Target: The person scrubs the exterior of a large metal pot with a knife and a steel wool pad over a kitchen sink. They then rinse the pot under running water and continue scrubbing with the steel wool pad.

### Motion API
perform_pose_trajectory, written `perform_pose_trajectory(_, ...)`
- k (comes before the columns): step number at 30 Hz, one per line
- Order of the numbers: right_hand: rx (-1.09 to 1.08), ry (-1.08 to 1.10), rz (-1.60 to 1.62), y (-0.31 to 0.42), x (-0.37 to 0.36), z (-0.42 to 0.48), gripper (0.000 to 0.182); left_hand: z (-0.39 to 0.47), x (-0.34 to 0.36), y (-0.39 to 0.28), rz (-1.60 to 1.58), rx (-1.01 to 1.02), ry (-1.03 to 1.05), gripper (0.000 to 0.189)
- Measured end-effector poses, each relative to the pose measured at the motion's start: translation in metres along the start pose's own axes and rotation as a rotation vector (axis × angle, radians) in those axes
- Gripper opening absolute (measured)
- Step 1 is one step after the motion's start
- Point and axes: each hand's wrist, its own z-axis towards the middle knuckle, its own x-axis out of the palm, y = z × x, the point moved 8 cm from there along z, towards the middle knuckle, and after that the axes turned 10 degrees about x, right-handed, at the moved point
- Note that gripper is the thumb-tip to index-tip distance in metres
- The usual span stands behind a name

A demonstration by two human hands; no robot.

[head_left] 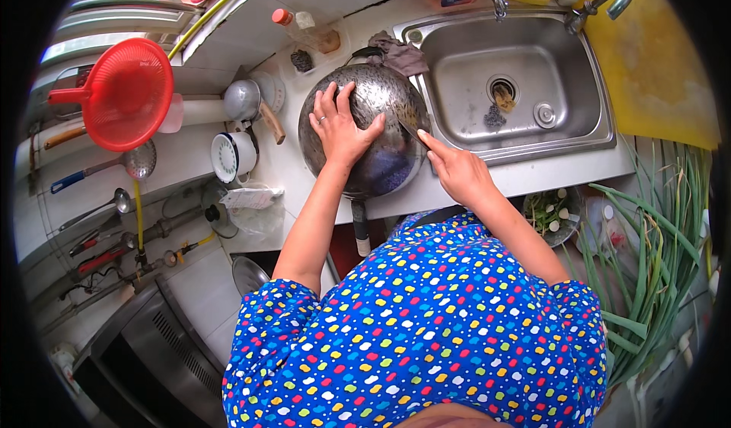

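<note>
An upturned metal wok [377, 165] lies bottom up on the white counter, left of the sink, its long handle pointing towards me over the counter's front edge. Flat on the wok's left side rests my left hand [342, 125], fingers spread, a ring on one finger. My right hand [460, 171] grips a knife [412, 131], whose blade touches the right side of the wok's dark, blotchy underside. Its grip is mostly hidden in my fingers. A greyish cloth [398, 55] lies just beyond the wok, against the sink's rim.
The steel sink [457, 114] holds a scourer [494, 117] and a drain plug [545, 115]. On the left are an enamel mug [234, 156], a small wooden-handled pan [243, 100] and a hanging red strainer [128, 94]. A plastic bottle [308, 31] lies behind the wok; long green onions [657, 256] stand at right.
</note>
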Motion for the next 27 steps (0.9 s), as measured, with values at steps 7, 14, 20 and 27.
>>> perform_pose_trajectory(7, 0.032, 0.005, 0.022, -0.007, 0.01, -0.006, 0.044, 0.0, 0.001, -0.004, 0.027, -0.016, 0.007, 0.088)
perform_pose_trajectory(14, 0.001, -0.077, 0.067, 0.001, 0.005, 0.001, 0.044, -0.001, 0.002, -0.002, 0.02, -0.002, -0.017, 0.088)
perform_pose_trajectory(20, 0.016, -0.076, 0.025, -0.003, 0.006, 0.002, 0.044, 0.001, 0.003, -0.006, 0.033, -0.017, 0.005, 0.088)
perform_pose_trajectory(27, 0.017, -0.076, 0.049, -0.01, 0.012, -0.006, 0.043, 0.001, 0.002, -0.011, 0.038, -0.012, 0.001, 0.087)
